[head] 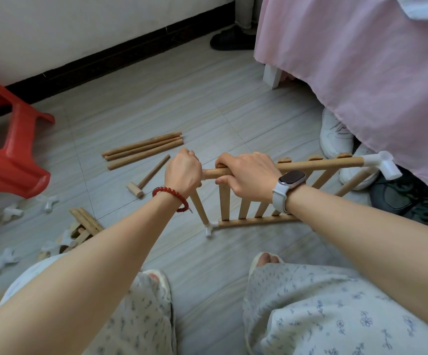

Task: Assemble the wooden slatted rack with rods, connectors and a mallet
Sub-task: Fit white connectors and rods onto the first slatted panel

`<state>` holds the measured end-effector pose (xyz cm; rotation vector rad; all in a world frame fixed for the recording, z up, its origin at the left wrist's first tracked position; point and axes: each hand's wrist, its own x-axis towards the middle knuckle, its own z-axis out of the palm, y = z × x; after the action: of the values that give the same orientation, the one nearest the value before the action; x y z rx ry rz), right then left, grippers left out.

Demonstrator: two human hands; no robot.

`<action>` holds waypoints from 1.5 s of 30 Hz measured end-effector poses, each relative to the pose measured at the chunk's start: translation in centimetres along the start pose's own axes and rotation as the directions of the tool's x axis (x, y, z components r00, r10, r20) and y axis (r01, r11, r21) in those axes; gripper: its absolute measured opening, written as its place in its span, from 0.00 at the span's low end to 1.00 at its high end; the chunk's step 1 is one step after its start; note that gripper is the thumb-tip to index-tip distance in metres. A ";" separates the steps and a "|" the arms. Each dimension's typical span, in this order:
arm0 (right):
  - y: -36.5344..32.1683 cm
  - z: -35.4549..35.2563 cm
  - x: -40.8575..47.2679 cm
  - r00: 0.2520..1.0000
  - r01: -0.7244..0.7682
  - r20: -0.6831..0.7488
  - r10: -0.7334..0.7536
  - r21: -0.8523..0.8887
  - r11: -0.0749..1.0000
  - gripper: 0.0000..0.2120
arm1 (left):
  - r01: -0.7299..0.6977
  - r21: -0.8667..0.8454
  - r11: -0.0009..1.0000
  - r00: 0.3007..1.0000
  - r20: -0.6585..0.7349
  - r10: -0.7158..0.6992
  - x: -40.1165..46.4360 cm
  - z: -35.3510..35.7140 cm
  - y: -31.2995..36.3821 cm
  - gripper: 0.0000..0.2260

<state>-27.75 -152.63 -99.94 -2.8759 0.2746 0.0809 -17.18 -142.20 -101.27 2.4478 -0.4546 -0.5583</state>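
The part-built slatted rack (248, 219) stands upright on the floor in front of me. My right hand (248, 175) grips its top rod (320, 163) near the left end. My left hand (183, 172) is closed over that rod's left tip, above the left upright rod (199, 211); what it holds is hidden. A white connector (383, 163) caps the rod's right end, and another white connector (209, 226) sits at the bottom left corner. A wooden mallet (147, 179) lies on the floor left of my hands. Three loose rods (143, 149) lie beyond it.
A red plastic stool (10, 155) lies at the left. Several white connectors (46, 202) and a pile of slats (84, 224) are scattered at lower left. A bed with a pink cover (361, 73) and shoes (335, 137) stand to the right. My feet are below the rack.
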 end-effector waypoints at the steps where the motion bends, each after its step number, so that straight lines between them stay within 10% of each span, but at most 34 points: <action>1: 0.0 -0.1 0.0 1.000 -0.004 0.010 0.004 0.020 1.000 0.14 | 0.012 -0.043 0.999 0.999 0.030 -0.011 0.2 -0.2 -0.1 0.13; 5: 0.7 -0.5 -0.3 0.992 -0.046 0.123 0.027 0.158 0.986 0.15 | 0.135 -0.246 0.960 0.984 0.146 -0.101 0.3 -0.5 -0.2 0.13; 13: 1.2 -0.3 -1.3 0.997 -0.019 0.075 0.034 -0.195 0.981 0.15 | 0.245 -0.423 0.873 0.960 0.234 -0.156 0.5 -0.7 -1.0 0.15; 24: 0.2 0.0 -0.6 0.997 -0.050 0.053 0.063 -0.212 0.976 0.10 | 0.293 -0.612 0.734 0.950 0.271 -0.154 1.1 1.7 -1.3 0.24; 30: 0.4 -0.1 -0.3 0.993 -0.019 0.113 0.043 -0.206 0.978 0.11 | 0.063 -0.451 0.891 0.994 0.104 -0.018 0.4 1.6 -1.4 0.22; 36: 1.2 -0.1 3.6 0.988 -0.148 -0.072 0.135 -0.233 0.961 0.13 | -0.444 0.151 0.883 0.894 0.140 0.425 3.1 -2.2 -1.3 0.13; 40: 1.1 1.5 7.3 0.980 -0.180 -0.107 0.169 -0.105 0.978 0.21 | -0.384 0.260 0.886 0.892 0.352 0.283 6.2 -4.0 -2.9 0.12; 45: 0.6 6.9 9.4 0.980 -0.173 0.108 0.167 0.058 0.983 0.26 | 0.052 0.090 0.995 0.973 0.222 -0.071 10.5 -2.8 -9.1 0.10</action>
<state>-18.89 -153.09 -107.50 -2.7657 0.4931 0.2450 -5.11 -138.48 -107.67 2.4956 -0.5034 -0.8646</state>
